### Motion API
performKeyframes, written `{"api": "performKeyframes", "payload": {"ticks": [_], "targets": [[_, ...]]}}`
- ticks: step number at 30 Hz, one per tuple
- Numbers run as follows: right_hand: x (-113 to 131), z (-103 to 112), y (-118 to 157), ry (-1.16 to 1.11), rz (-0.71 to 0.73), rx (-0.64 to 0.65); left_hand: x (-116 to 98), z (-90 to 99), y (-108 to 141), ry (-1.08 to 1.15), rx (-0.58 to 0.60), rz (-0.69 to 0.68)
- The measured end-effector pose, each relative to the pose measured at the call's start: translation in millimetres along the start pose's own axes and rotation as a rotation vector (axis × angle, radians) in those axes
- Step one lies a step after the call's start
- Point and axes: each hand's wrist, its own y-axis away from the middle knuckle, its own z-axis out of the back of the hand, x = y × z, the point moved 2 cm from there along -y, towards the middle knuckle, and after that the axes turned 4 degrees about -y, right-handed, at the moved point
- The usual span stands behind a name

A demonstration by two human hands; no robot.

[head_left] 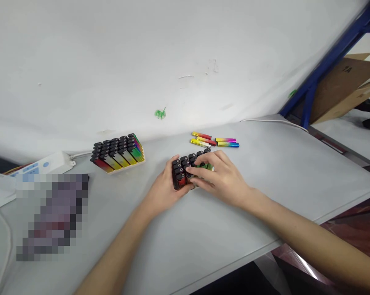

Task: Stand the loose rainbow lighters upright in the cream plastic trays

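My left hand [165, 186] grips the left end of a block of lighters [179, 171], thumb along the near side and fingers behind. These lighters stand upright in rows, black tops up, with coloured bodies partly showing. Over the right part of the block, my right hand [223, 176] has its fingers bent down among the tops, closed around a lighter in the near row; its fingers partly hide that lighter. Just behind the block, several loose shiny lighters [203, 137] in yellow, red, pink and blue lie flat on the table.
A full tray of upright lighters [119, 153] stands to the left. Beyond it are a white power strip [46, 163] and a blurred-out flat object [54, 217]. A white wall [142, 82] rises behind the grey table [280, 176]. Cardboard boxes [341, 86] and a blue frame [326, 61] are at right.
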Motion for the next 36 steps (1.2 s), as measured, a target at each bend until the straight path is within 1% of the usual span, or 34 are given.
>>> {"api": "performKeyframes", "payload": {"ticks": [3, 5, 6, 9, 11, 13, 15, 17, 18, 23, 26, 29, 31, 33, 36], "targets": [[-3.5, 6.9, -4.4, -0.008, 0.037, -0.007, 0.1, -0.4, 0.0, 0.000, 0.001, 0.024], [-17.0, 15.4, -9.2, -0.013, 0.013, -0.035, 0.7, -0.6, 0.3, -0.009, 0.000, 0.038], [-28.5, 20.3, -10.9, -0.002, -0.028, -0.064, 1.0, -0.6, 0.5, -0.013, 0.000, 0.041], [-77.1, 32.5, -6.4, 0.077, -0.242, -0.139, 1.4, -0.5, 0.8, -0.025, 0.006, 0.051], [-112.5, 36.3, 6.3, 0.171, -0.449, -0.121, 1.2, -0.3, 0.9, -0.027, 0.007, 0.059], [-141.0, 36.8, 24.0, 0.254, -0.677, -0.012, 1.0, -0.2, 0.8, -0.029, 0.008, 0.066], [-157.3, 35.3, 40.6, 0.295, -0.828, 0.179, 1.2, -0.3, 0.6, -0.032, 0.007, 0.069], [-162.9, 34.8, 51.1, 0.321, -0.892, 0.313, 1.7, -0.5, 0.5, -0.039, 0.005, 0.070], [-163.3, 35.1, 53.7, 0.326, -0.901, 0.345, 2.0, -0.5, 0.4, -0.041, 0.003, 0.067], [-161.1, 39.9, 52.0, 0.254, -0.905, 0.330, 3.1, -0.7, 0.4, -0.046, 0.000, 0.053], [-159.7, 46.0, 48.8, 0.120, -0.981, 0.290, 3.4, -0.9, 0.4, -0.053, -0.008, 0.054], [-155.4, 52.6, 46.2, -0.097, -1.095, 0.215, 3.8, -1.3, 0.3, -0.055, -0.012, 0.057], [-151.8, 54.7, 43.7, -0.252, -1.102, 0.150, 4.0, -1.5, 0.4, -0.053, -0.012, 0.063], [-149.1, 54.9, 41.1, -0.410, -1.068, 0.028, 4.0, -1.7, 0.6, -0.051, -0.013, 0.070], [-146.5, 51.8, 37.9, -0.678, -1.006, -0.201, 3.9, -1.7, 0.8, -0.054, -0.018, 0.075]]}}
